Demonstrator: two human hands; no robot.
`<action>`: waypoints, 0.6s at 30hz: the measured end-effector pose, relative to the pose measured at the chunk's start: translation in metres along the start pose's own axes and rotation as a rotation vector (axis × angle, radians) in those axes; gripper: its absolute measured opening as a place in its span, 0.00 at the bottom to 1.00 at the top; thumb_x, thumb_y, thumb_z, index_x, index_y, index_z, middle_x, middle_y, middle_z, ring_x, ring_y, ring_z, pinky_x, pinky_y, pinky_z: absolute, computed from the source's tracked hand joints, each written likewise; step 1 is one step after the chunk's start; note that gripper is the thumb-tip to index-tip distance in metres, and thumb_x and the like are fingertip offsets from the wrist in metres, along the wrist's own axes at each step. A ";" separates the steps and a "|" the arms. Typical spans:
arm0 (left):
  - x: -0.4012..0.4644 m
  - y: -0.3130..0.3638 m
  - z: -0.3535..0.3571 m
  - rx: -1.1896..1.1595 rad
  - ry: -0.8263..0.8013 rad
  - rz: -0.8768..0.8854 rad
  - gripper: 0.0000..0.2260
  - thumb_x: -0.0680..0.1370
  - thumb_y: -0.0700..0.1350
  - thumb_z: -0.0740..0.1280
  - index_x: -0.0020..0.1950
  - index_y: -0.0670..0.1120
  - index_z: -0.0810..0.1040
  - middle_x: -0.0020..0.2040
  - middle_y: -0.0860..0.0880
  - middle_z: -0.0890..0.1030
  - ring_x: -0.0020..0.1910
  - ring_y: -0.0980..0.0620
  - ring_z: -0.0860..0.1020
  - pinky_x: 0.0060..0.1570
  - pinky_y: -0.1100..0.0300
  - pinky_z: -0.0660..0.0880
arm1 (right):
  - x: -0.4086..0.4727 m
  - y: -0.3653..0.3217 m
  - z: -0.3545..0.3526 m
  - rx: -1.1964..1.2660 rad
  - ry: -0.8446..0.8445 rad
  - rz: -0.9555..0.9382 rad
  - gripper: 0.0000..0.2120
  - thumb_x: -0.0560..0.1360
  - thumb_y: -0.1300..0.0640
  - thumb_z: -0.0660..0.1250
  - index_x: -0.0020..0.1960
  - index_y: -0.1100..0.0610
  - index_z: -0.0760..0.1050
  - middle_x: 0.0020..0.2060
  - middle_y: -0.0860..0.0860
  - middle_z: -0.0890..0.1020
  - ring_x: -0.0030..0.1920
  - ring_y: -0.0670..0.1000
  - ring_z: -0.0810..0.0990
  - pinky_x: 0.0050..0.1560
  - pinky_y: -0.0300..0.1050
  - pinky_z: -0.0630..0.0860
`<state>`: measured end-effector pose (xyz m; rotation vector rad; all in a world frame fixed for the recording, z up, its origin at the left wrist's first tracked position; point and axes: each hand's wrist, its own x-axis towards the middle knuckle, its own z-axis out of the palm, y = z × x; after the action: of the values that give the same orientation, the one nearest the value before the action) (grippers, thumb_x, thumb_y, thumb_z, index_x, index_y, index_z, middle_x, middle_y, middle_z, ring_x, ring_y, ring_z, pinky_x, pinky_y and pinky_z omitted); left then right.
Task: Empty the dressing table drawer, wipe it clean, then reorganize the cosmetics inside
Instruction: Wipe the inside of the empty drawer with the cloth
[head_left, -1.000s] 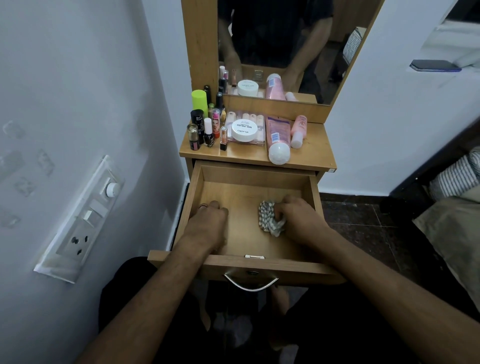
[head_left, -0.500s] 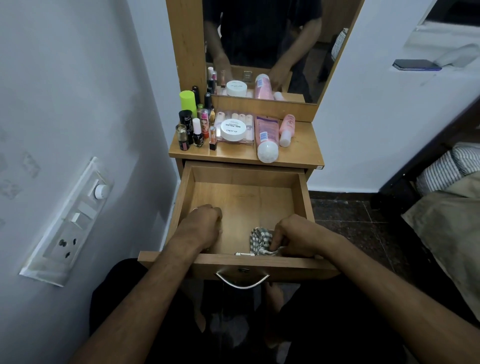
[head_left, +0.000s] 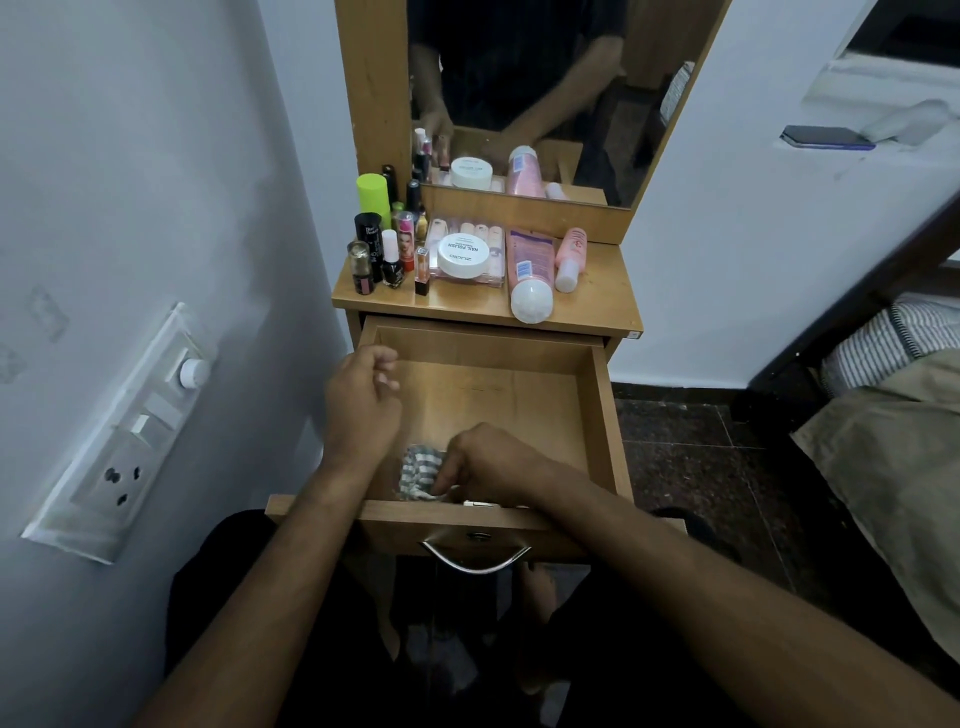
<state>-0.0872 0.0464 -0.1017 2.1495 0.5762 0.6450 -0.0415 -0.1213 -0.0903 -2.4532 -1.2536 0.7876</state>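
Note:
The wooden drawer (head_left: 597, 395) is pulled out, and its floor is bare except for a striped grey-and-white cloth (head_left: 420, 470) at the front left corner. My right hand (head_left: 488, 462) presses on that cloth with fingers closed over it. My left hand (head_left: 361, 400) hovers above the drawer's left side, fingers loosely curled, holding nothing. The cosmetics stand on the tabletop (head_left: 597, 306): a white nail polish jar (head_left: 463, 254) on a clear case, a pink tube (head_left: 529, 273), a small pink bottle (head_left: 570, 258), a green-capped can (head_left: 374, 195) and several little bottles (head_left: 379, 260).
A mirror (head_left: 530, 93) rises behind the tabletop. A switch and socket panel (head_left: 130, 436) sits on the left wall. A phone (head_left: 826, 137) lies on a ledge at right. A bed with striped bedding (head_left: 883, 343) stands at far right. The drawer has a metal handle (head_left: 475, 558).
My right hand dragged the cloth from the drawer's middle to its front, then left toward the front left corner. My left hand lifted off the drawer floor.

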 end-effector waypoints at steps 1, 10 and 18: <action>0.000 -0.001 -0.001 -0.013 -0.020 -0.012 0.12 0.79 0.31 0.62 0.56 0.44 0.80 0.51 0.48 0.82 0.46 0.54 0.80 0.41 0.78 0.68 | 0.009 -0.008 0.002 0.008 0.002 -0.004 0.11 0.72 0.63 0.75 0.53 0.54 0.87 0.50 0.52 0.87 0.51 0.52 0.84 0.51 0.39 0.74; -0.012 -0.007 -0.026 0.539 -0.536 0.212 0.05 0.73 0.36 0.70 0.47 0.43 0.82 0.44 0.48 0.78 0.41 0.52 0.75 0.37 0.68 0.67 | 0.038 -0.037 0.016 0.064 0.033 -0.081 0.06 0.75 0.63 0.72 0.49 0.59 0.87 0.47 0.54 0.87 0.47 0.54 0.83 0.53 0.47 0.78; -0.009 0.003 -0.016 0.851 -0.749 0.210 0.09 0.80 0.40 0.67 0.59 0.41 0.79 0.58 0.43 0.81 0.58 0.46 0.80 0.49 0.62 0.70 | 0.042 -0.034 0.021 0.031 0.079 0.003 0.02 0.74 0.64 0.72 0.46 0.62 0.83 0.42 0.56 0.84 0.43 0.55 0.82 0.50 0.52 0.80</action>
<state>-0.1037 0.0481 -0.0931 3.0065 0.2055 -0.4241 -0.0564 -0.0672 -0.1055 -2.4370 -1.2007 0.6989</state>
